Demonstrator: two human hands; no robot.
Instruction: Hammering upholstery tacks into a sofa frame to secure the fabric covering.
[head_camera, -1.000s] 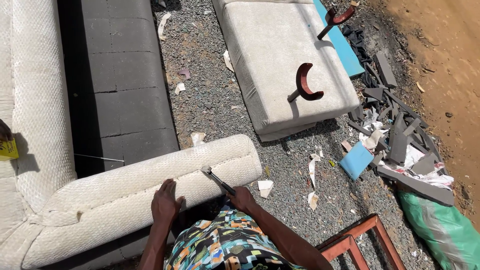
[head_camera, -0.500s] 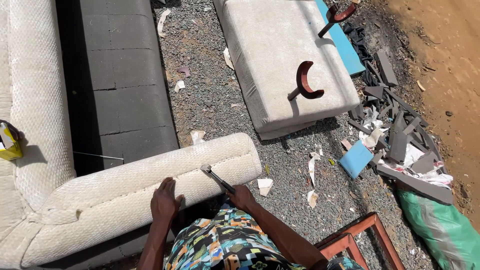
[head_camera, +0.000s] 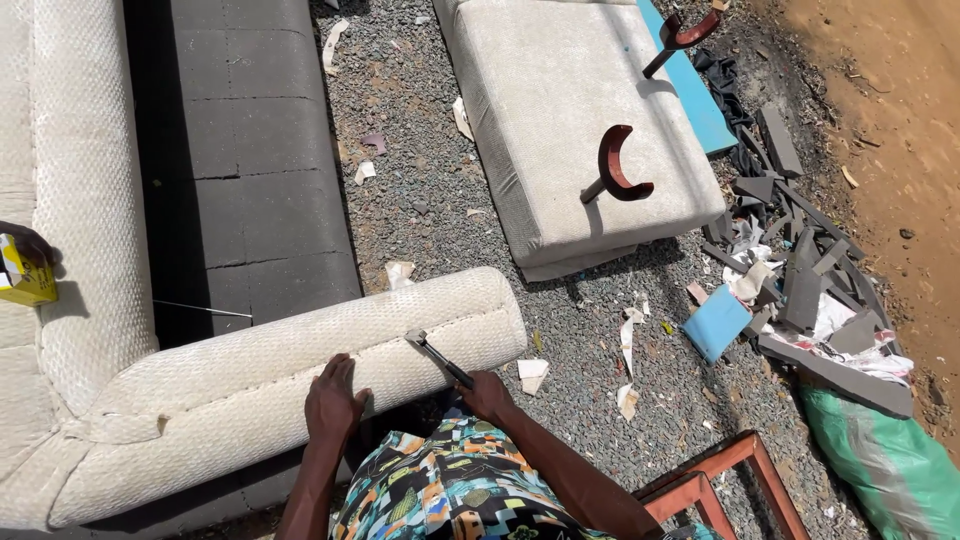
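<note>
My left hand (head_camera: 333, 400) lies flat on the near side of a cream upholstered sofa arm (head_camera: 250, 370), a long padded roll. My right hand (head_camera: 487, 392) grips the handle of a small hammer (head_camera: 437, 357), whose metal head rests against the top of the roll near its right end. My patterned shirt (head_camera: 450, 495) fills the bottom of the view.
The dark grey sofa base (head_camera: 240, 170) lies beyond the roll. A cream cushion (head_camera: 570, 120) with curved wooden legs (head_camera: 612, 170) rests on gravel. Foam scraps and debris (head_camera: 800, 280), a green sack (head_camera: 890, 470), a wooden frame (head_camera: 720, 485) are at right. Another person's hand holds a yellow box (head_camera: 22, 275).
The hands and hammer stay nearly in place on the roll. The yellow box at the left edge has shifted slightly further into view.
</note>
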